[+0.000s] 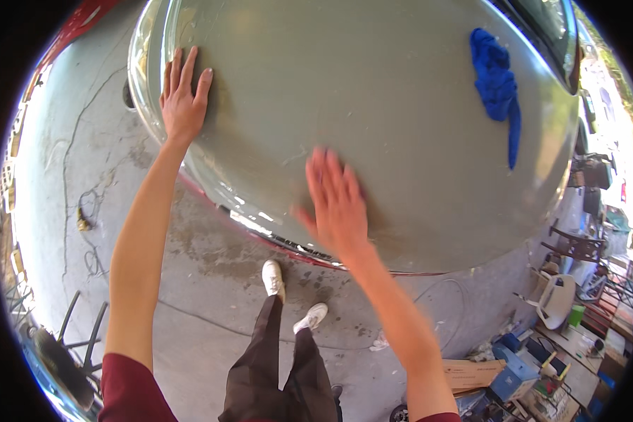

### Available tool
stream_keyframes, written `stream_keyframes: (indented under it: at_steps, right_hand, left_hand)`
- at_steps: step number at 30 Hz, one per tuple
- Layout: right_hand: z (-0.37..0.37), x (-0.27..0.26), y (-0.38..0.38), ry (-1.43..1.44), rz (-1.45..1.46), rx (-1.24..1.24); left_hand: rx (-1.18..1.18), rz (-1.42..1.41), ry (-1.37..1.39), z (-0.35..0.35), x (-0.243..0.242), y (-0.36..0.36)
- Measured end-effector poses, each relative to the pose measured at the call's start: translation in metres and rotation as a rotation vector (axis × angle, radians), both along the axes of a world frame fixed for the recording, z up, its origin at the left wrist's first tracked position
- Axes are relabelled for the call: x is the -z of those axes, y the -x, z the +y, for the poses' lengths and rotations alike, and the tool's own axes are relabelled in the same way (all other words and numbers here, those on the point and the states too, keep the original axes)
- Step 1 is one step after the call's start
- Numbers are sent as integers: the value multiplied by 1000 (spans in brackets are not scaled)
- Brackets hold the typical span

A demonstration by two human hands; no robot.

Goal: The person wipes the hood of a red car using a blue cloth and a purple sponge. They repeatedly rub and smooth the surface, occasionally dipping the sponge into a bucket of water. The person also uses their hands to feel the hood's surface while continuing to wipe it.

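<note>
A glossy grey-green car hood (401, 116) spreads out below me, with small droplets or specks on its surface. Near its rounded edge on the left, my left hand (183, 108) rests flat, fingers spread and holding nothing. My right hand (340, 208) lies palm down nearer the front edge and is motion-blurred. Hints of dark purple show between and beside its fingers; whether something lies under the palm is hidden. A crumpled blue cloth (495, 84) lies on the hood to the right, apart from both hands.
The windshield (546, 37) borders the hood at upper right. A cable (205, 319) runs across the stained concrete floor (200, 364) around my feet. At lower right are a pale chair (556, 300), a cardboard box (472, 373) and a blue box (514, 377). A black metal frame (87, 337) stands at lower left.
</note>
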State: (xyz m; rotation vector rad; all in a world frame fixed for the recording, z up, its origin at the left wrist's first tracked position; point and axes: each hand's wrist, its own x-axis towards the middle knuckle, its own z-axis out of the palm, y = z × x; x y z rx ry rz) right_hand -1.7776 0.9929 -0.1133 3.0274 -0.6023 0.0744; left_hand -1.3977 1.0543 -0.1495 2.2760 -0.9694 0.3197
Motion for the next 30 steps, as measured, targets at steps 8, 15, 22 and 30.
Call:
stream_keyframes:
  at_steps: [8,15,22,30]
  right_hand:
    - [-103,-46,-50,-45,-147,-15]
    - [-31,-11,26,-24,39,-70]
    - [-153,-66,-62,-66,-128,-16]
    - [-148,-64,-8,-207,-38,-87]
  left_hand:
    - [-137,-24,15,-3,-1,13]
    - [-144,7,25,-3,-4,19]
    - [-148,1,13,-1,-6,16]
    - [-148,-2,-35,-1,-7,14]
